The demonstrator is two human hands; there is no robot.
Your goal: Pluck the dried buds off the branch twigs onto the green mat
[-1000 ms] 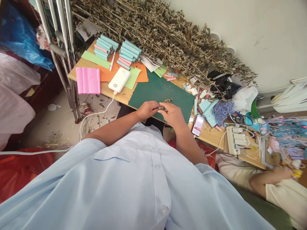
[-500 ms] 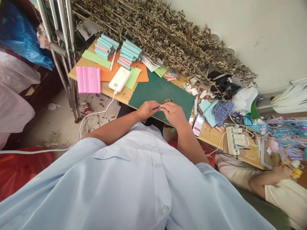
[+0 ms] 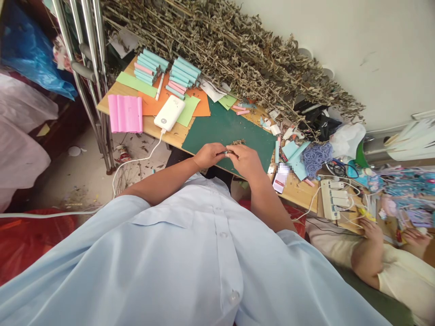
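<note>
- Over the near edge of the bench (image 3: 299,194), the bare left hand (image 3: 208,155) and bare right hand (image 3: 245,160) face each other; the fingers of each pinch, thumb against forefinger, the other fingertips being hidden.
- Between them sits a small pale-blue paper piece (image 3: 226,152), mostly covered by the fingers, above the near edge of the dark-green flat mat (image 3: 220,124).
- Its long axis seems to run from hand to hand, roughly along that edge; which end is which, I cannot tell.
- It should be very light, thin and soft, easily creased or crushed; a gentle pinch at both ends looks best.
- Just beyond the fingers, brown crumbled dried leaves (image 3: 239,142) lie on the mat; they are probably brittle and quick to scatter.
- Farther off, towards the bench's far left corner, pale-blue and pink paper tubes (image 3: 185,72) lie stacked, their long axes slanting across the bench.
</note>
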